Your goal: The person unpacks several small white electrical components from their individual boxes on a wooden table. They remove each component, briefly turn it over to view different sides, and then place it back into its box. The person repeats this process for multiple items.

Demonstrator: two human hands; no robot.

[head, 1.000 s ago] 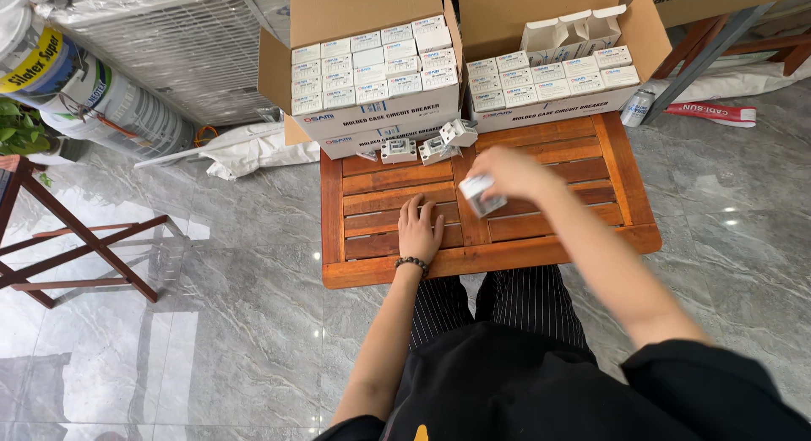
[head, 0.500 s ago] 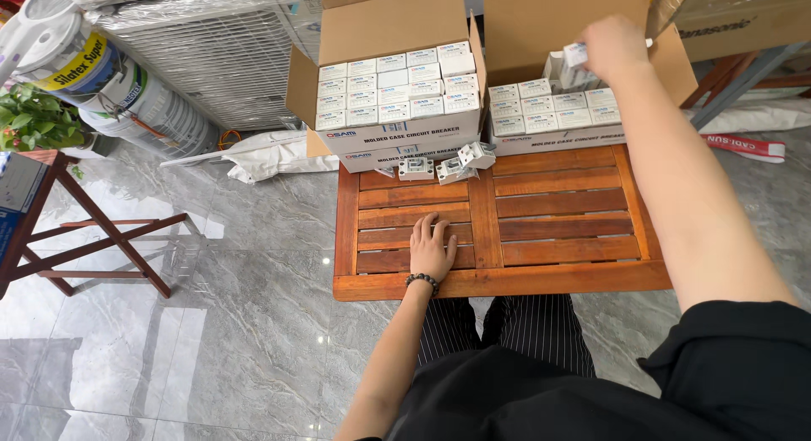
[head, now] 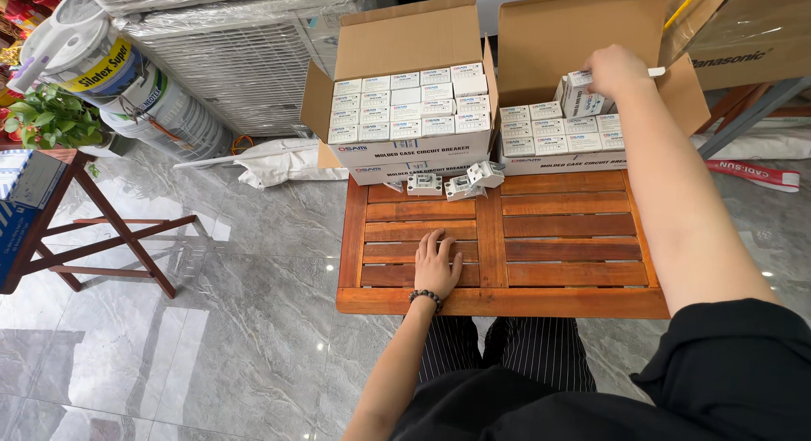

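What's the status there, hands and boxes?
Left hand flat on wooden table, empty. Right hand at small white boxes in right carton; grip unclear. Nothing blocking.

A small white box with grey print is sitting under the fingertips of the right hand, standing above the packed rows of like white boxes just below the fingers. Those rows are lying flat, lids up, filling the front of the open brown carton.
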